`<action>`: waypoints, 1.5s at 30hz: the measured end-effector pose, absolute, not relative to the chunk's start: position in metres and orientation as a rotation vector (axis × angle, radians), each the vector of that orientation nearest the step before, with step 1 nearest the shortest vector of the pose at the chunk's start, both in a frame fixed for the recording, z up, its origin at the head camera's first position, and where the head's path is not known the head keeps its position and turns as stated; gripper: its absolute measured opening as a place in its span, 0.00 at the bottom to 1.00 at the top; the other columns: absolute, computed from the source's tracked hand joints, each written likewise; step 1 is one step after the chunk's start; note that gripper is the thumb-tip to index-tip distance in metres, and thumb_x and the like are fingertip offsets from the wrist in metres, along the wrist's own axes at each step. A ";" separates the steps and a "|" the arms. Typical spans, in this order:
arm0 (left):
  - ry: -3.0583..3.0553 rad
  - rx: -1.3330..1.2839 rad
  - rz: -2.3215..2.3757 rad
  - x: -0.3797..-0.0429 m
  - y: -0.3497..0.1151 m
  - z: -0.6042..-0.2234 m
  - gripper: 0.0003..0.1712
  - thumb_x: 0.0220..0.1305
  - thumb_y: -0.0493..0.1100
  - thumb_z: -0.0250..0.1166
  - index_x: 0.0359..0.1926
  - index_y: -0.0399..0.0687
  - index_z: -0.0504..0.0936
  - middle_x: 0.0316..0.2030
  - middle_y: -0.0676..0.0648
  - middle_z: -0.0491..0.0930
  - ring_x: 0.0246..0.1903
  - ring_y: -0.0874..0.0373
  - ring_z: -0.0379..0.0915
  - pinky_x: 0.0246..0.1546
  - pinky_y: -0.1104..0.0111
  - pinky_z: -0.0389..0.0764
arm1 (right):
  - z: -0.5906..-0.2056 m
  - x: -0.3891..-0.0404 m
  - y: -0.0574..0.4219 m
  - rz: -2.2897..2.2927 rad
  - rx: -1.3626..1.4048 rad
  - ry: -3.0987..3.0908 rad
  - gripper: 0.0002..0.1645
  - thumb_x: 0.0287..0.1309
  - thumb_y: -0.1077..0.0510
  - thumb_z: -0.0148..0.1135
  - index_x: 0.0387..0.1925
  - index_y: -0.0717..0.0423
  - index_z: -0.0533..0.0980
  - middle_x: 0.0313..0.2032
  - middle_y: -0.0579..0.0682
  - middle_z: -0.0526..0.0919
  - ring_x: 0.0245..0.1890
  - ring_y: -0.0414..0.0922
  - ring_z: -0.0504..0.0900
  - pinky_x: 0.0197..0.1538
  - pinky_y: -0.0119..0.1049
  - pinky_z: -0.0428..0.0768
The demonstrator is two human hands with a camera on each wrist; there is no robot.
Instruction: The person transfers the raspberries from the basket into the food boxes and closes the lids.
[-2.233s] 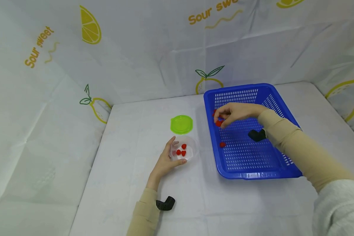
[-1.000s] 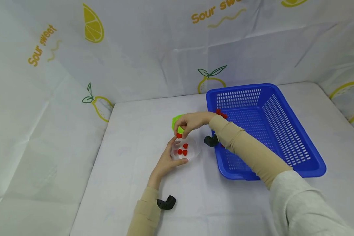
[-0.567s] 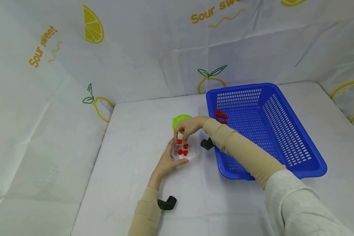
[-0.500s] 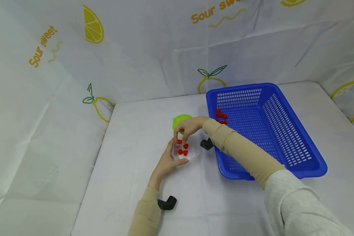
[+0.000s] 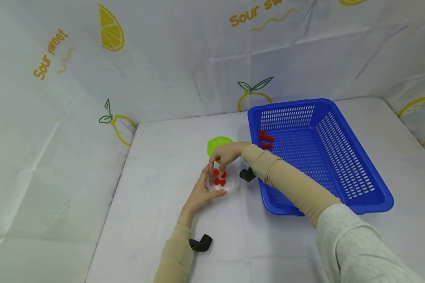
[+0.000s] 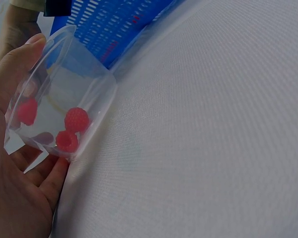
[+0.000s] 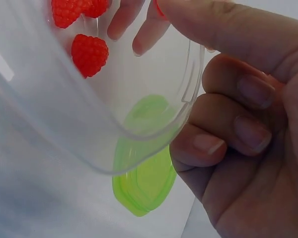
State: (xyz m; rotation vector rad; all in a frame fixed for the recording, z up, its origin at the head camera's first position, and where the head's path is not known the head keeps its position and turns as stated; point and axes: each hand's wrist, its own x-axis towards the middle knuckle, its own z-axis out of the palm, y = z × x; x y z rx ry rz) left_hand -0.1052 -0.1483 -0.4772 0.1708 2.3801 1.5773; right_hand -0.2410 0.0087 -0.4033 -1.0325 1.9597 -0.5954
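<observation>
My left hand [image 5: 198, 196] grips a small clear plastic tub [image 5: 233, 183] from its left side, thumb along the near rim and fingers around the far side. Several red raspberries [image 6: 76, 119] lie on the tub's floor. Reaching in over the rim, my right hand [image 5: 226, 153] pinches a raspberry [image 5: 215, 172] between thumb and fingertips, low inside the tub. In the right wrist view only a sliver of this raspberry [image 7: 161, 10] shows beside the thumb; the other fingers are curled outside the wall. Behind the tub lies a green lid [image 5: 218, 144], partly covered by the right hand.
To the right stands a blue slotted basket [image 5: 326, 157], with several more raspberries [image 5: 265, 136] near its left wall. The right forearm crosses the basket's front left part and hides some of it. A white cloth [image 5: 156, 165] covers the table and the wall behind.
My right hand has taken a raspberry in the basket, carried it left over the tub and lowered it inside. The left hand has kept its grip on the tub.
</observation>
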 end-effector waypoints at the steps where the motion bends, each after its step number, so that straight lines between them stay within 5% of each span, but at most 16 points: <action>1: 2.385 0.171 1.581 -0.105 -0.148 -0.477 0.54 0.47 0.54 0.73 0.69 0.74 0.48 0.69 0.58 0.56 0.72 0.56 0.43 0.69 0.46 0.52 | -0.403 -0.241 0.009 -0.596 -1.031 1.961 0.16 0.47 0.65 0.65 0.40 0.52 0.82 0.18 0.43 0.62 0.21 0.39 0.61 0.24 0.26 0.60; 7: 2.400 0.195 1.593 -0.109 -0.149 -0.487 0.54 0.45 0.54 0.74 0.67 0.78 0.49 0.65 0.59 0.62 0.71 0.59 0.46 0.70 0.47 0.51 | -0.402 -0.239 0.009 -0.593 -1.039 1.966 0.15 0.47 0.65 0.65 0.41 0.53 0.82 0.18 0.43 0.62 0.22 0.39 0.62 0.24 0.26 0.60; 22: 2.360 0.202 1.565 -0.098 -0.144 -0.450 0.54 0.50 0.48 0.72 0.71 0.56 0.48 0.67 0.51 0.60 0.72 0.53 0.44 0.69 0.46 0.52 | -0.389 -0.241 0.009 -0.544 -1.036 1.973 0.16 0.50 0.63 0.65 0.44 0.51 0.81 0.19 0.43 0.63 0.23 0.39 0.62 0.25 0.26 0.61; 30: 2.369 0.123 1.545 -0.107 -0.149 -0.482 0.58 0.47 0.53 0.73 0.71 0.71 0.43 0.70 0.58 0.55 0.72 0.55 0.43 0.70 0.46 0.50 | -0.371 -0.244 0.024 -0.682 -1.079 1.933 0.17 0.50 0.61 0.66 0.45 0.55 0.80 0.16 0.43 0.60 0.18 0.39 0.60 0.23 0.27 0.60; 36: 2.413 0.201 1.575 -0.109 -0.149 -0.488 0.56 0.46 0.55 0.73 0.67 0.81 0.45 0.65 0.61 0.63 0.70 0.58 0.50 0.70 0.46 0.51 | -0.356 -0.247 0.046 -0.745 -1.085 1.971 0.18 0.52 0.58 0.65 0.47 0.54 0.79 0.16 0.43 0.60 0.18 0.40 0.60 0.24 0.29 0.61; 45: 2.430 0.187 1.569 -0.108 -0.147 -0.488 0.56 0.45 0.55 0.73 0.70 0.73 0.47 0.65 0.56 0.64 0.69 0.55 0.51 0.69 0.45 0.52 | -0.341 -0.249 0.095 -0.849 -0.952 2.043 0.17 0.52 0.55 0.67 0.46 0.49 0.79 0.17 0.45 0.60 0.17 0.39 0.58 0.26 0.30 0.64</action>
